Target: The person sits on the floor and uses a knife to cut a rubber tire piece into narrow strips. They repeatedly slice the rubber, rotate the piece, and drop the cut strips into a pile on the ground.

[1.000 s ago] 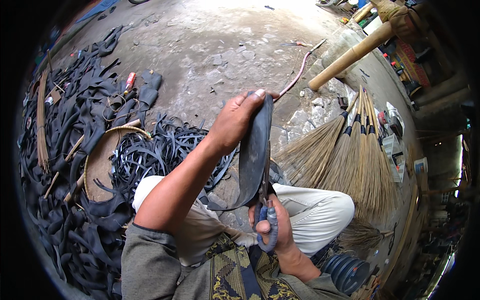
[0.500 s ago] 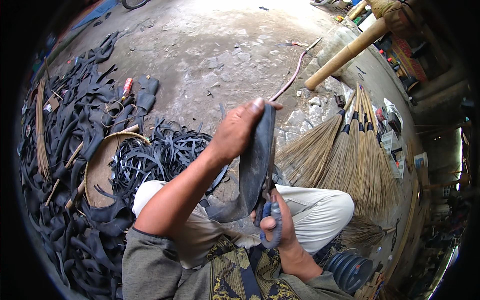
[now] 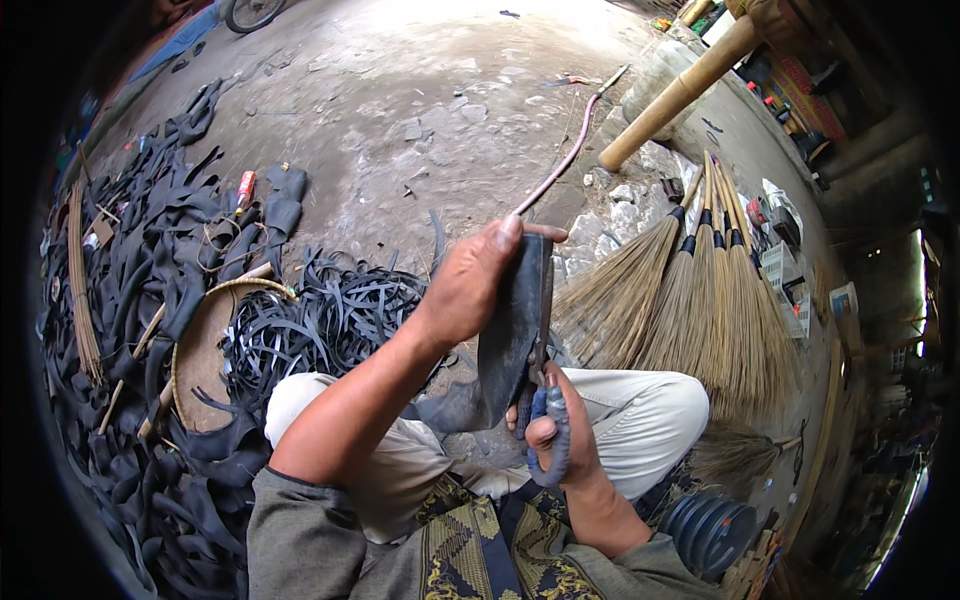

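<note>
My left hand [image 3: 470, 285] pinches the upper end of a black rubber sheet [image 3: 503, 360], thumb on top, and holds it up in front of me. The sheet hangs down in a curve toward my lap. Below it, my right hand [image 3: 578, 440] is closed round a pair of scissors [image 3: 563, 425] whose loop handles are wrapped in blue-grey material. The blades point up along the sheet's right edge; how far they are apart is hard to see. Beyond my left forearm lies a heap of thin black rubber strips [image 3: 325, 310].
A large pile of black rubber pieces [image 3: 150, 290] spreads at left, beside a round woven tray [image 3: 177, 350]. Several grass brooms [image 3: 690, 310] lie at right, near a slanting bamboo pole [image 3: 680, 100]. A dark ribbed round object [image 3: 708, 527] sits by my right elbow.
The view has shifted slightly. My left hand and the sheet's top have come a little lower and left; the right hand still grips the scissors at the sheet's edge.
</note>
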`<state>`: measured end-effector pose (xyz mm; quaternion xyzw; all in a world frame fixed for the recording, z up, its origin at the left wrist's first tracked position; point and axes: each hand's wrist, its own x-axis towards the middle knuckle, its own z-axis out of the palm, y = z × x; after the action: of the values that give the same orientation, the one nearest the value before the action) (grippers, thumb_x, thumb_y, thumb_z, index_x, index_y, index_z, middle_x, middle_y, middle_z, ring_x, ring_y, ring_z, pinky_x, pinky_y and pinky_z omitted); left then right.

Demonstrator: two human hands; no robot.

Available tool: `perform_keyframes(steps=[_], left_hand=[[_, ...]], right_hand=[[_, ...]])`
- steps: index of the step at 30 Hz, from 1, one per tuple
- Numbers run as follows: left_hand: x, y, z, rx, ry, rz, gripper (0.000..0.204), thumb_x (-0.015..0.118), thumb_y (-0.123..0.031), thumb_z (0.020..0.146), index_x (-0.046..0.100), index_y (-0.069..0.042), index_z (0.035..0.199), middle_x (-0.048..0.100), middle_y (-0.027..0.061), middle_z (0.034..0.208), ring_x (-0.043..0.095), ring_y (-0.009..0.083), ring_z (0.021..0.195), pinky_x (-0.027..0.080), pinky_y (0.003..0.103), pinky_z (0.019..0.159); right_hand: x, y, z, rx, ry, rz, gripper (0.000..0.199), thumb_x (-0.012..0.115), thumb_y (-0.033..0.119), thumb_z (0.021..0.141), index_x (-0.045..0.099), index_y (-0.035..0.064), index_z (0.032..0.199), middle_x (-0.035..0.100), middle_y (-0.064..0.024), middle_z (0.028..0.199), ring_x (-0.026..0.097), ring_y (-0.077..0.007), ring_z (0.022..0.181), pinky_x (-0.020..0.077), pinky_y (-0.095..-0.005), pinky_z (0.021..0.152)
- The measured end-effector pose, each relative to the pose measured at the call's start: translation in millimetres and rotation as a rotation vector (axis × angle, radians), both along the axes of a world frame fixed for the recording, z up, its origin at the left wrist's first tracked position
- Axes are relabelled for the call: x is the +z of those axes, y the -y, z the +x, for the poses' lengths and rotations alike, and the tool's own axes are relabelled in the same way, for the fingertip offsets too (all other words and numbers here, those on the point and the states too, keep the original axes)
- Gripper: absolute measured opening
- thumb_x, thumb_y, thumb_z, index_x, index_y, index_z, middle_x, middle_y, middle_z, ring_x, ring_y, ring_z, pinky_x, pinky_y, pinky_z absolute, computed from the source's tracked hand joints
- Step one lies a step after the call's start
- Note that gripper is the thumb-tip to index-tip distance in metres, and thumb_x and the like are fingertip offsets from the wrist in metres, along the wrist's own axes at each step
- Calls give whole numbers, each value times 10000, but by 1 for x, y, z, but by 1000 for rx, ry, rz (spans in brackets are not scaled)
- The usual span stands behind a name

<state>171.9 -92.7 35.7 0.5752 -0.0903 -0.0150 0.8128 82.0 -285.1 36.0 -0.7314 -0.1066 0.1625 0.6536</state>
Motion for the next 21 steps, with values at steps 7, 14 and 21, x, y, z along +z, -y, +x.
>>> perform_keyframes(steps=[7,14,21], left_hand=[[-2,9,7,68,-33,-38,635,323,-511,1112,637,-6,1334,569,-31,794,511,60,690,428,216,662],[0,21,0,18,-68,58,702,277,-551,1103,648,7,1311,585,-17,797,542,78,710,447,224,690],[-12,23,9,27,-178,-31,715,280,-567,1097,668,13,1256,646,25,790,592,102,647,490,246,627]], right_hand=[[2,11,5,56,-140,51,573,768,515,885,524,13,1019,465,17,705,427,-67,656,409,-268,580],[1,13,18,19,20,73,601,763,519,905,503,4,1074,448,62,755,414,-29,684,370,-212,580],[2,9,20,31,52,60,537,727,416,964,518,-27,1184,448,56,764,431,-31,684,373,-217,578]])
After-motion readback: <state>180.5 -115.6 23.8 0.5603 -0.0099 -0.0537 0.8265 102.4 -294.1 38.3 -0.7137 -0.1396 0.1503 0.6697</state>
